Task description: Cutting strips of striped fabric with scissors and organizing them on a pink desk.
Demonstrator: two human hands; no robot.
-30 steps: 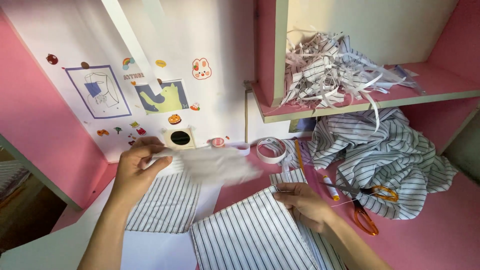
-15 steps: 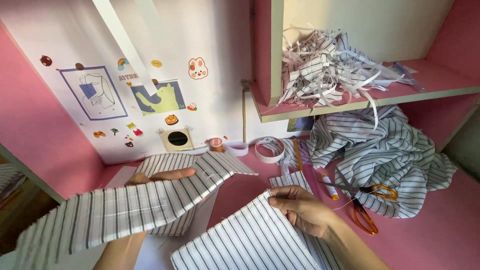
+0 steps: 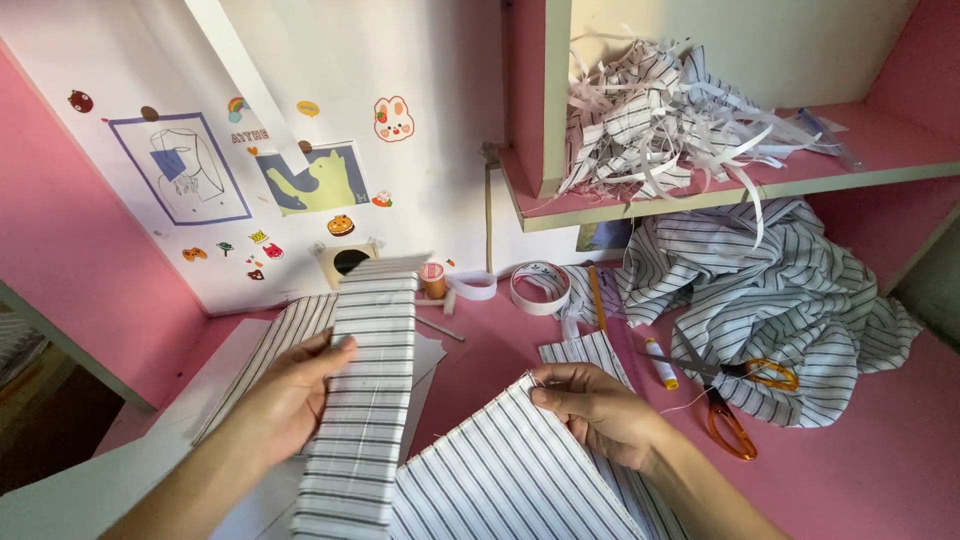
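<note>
Head view: heaped on the pink shelf [image 3: 880, 140], a tangle of striped fabric scraps [image 3: 660, 110]. Lower left, held upright in the left hand [image 3: 285, 400], a striped fabric strip [image 3: 365, 390], long axis running away from the camera, thumb pressed across its near face, fingers behind. Pinched in the closed right hand [image 3: 600, 410], the corner of a striped fabric panel [image 3: 500, 480] lying on the pink table [image 3: 860, 480]. Nearby: orange-handled scissors [image 3: 725, 400].

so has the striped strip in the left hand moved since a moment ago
Yes. The striped strip in the left hand swung from lying leftward to standing upright, its top reaching the wall socket.
</note>
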